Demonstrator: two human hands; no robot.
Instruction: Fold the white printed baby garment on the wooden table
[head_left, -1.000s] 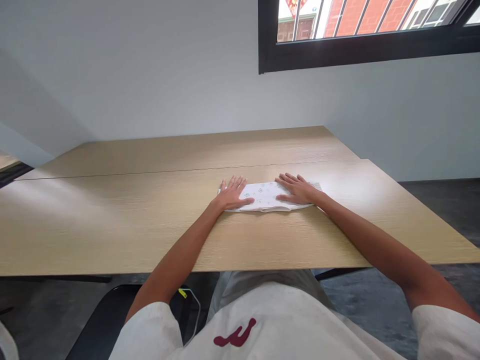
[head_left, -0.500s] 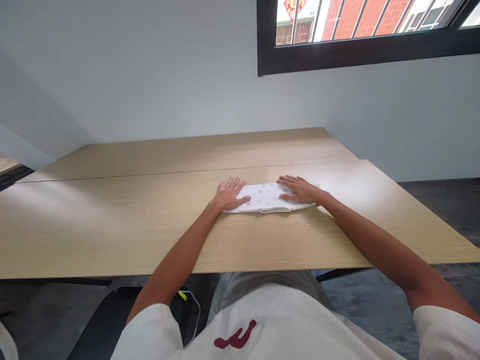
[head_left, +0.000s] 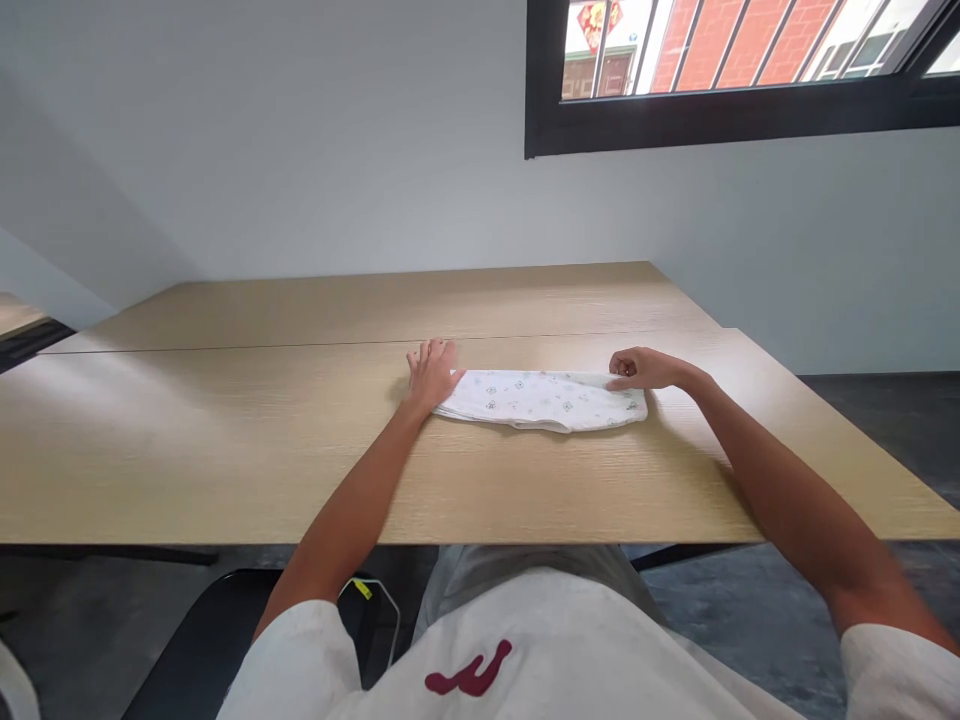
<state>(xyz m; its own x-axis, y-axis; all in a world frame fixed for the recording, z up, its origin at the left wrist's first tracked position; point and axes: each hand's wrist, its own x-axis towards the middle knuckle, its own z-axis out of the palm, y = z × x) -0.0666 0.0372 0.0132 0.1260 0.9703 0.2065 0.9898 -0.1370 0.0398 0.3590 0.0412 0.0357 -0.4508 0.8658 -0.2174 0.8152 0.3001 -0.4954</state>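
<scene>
A folded white cloth (head_left: pixel 540 400) with a small scattered print lies in a long flat strip on the wooden table. At its left end is my left hand (head_left: pixel 432 376), fingers apart and pointing away from me, thumb resting by the cloth's edge. My right hand (head_left: pixel 637 369) is closed at the far right corner, thumb and curled fingers pinching the fabric there. The tips of the right fingers are partly hidden.
The pale wooden table (head_left: pixel 225 450) has a seam running across it, with its near edge just before my body. Behind it rises a grey wall (head_left: pixel 337 150) with a dark-framed window (head_left: pixel 675 125). A black chair (head_left: pixel 202 650) stands below the table at left.
My hands have moved apart from flat on the cloth to its two ends. The right fingers have closed on the far right corner, and more of the cloth shows.
</scene>
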